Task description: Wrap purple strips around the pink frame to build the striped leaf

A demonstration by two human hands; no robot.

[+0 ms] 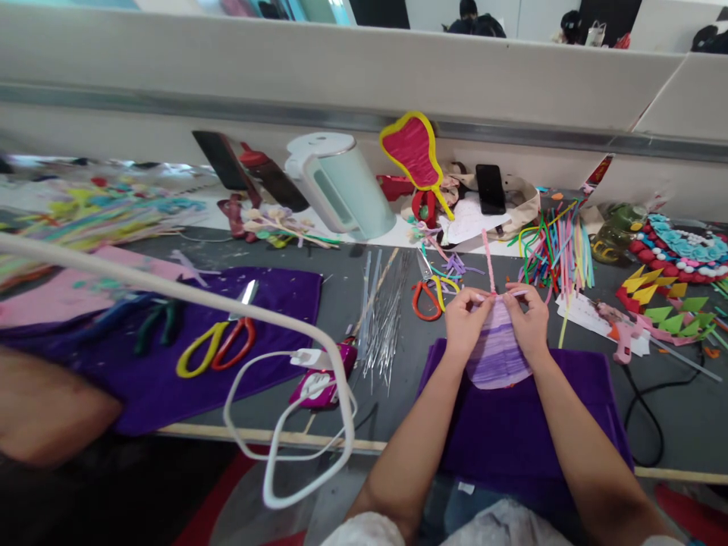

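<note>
Pinching the purple woven piece (498, 350) at its top edge, left hand (465, 317) and right hand (530, 318) grip tight.

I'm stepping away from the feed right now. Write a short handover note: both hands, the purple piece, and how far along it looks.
Left hand and right hand: both pinch the top edge of the purple striped fan piece, gripping a pink pipe cleaner that stands up from that edge.
The piece rests over a purple cloth at the table's near edge.
Orange-and-yellow scissors lie just beyond the left hand; coloured pipe cleaners beyond the right.
Done: striped face looks filled.
Left: the pink pipe cleaner's upper length still stands free of the piece.
</note>
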